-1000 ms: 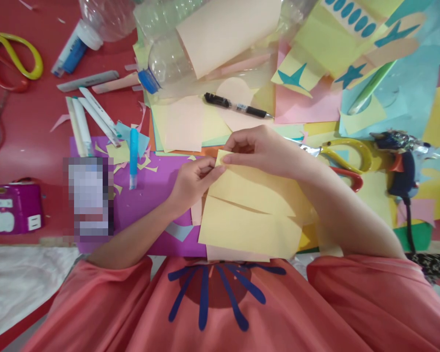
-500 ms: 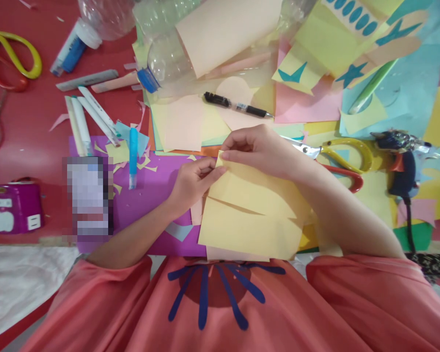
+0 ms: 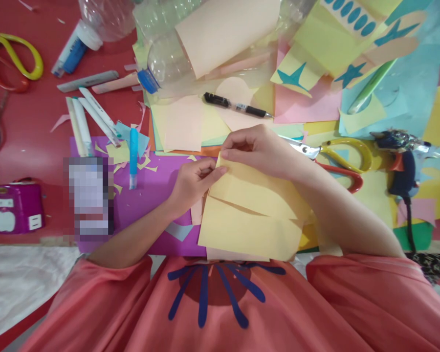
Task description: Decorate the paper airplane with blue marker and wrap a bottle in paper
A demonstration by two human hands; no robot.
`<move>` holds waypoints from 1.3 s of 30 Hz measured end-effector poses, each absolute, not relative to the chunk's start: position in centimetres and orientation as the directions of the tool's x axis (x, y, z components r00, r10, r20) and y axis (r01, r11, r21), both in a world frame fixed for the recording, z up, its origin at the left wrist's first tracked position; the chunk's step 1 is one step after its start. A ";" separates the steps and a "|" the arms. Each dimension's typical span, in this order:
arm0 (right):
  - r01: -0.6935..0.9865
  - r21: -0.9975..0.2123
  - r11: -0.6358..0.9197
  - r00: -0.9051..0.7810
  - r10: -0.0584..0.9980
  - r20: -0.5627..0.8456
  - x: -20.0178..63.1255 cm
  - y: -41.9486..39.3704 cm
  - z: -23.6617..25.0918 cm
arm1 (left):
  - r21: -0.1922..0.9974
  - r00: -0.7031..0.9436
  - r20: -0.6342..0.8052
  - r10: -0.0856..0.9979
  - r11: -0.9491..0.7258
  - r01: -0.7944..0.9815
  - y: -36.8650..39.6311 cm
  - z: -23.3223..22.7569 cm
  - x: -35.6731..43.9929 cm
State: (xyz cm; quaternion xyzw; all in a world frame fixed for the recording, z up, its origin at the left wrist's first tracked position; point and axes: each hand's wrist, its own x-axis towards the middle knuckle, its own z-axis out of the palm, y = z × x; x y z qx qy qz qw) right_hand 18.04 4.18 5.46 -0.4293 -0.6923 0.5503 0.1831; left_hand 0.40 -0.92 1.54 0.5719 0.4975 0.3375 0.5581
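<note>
Both hands pinch the upper left corner of a pale yellow sheet of paper. My left hand holds its left edge between thumb and fingers. Just above and to the right, my right hand grips the top edge, fingers curled against the thumb. Below this sheet lies another yellow sheet, partly covered by it. Under them is a purple sheet. Scissors with yellow and red handles lie partly behind my right forearm. A black pen rests beyond my right hand.
A plastic bottle with a blue cap lies at the back. Several markers and a blurred rectangular object are on the left, near a purple box. A glue gun with a cord lies right. Paper scraps surround the markers.
</note>
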 end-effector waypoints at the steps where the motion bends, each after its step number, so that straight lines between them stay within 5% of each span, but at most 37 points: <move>1: 0.390 -0.920 0.029 -0.561 0.800 -0.212 18.0 4.1 5.4 | 0.973 0.276 -0.174 0.945 0.121 0.198 -0.9 1.5 0.4; 39: 0.435 -0.900 0.004 -0.518 0.819 -0.246 17.8 4.1 5.4 | 0.967 0.284 -0.180 0.942 0.117 0.225 -1.1 1.2 0.3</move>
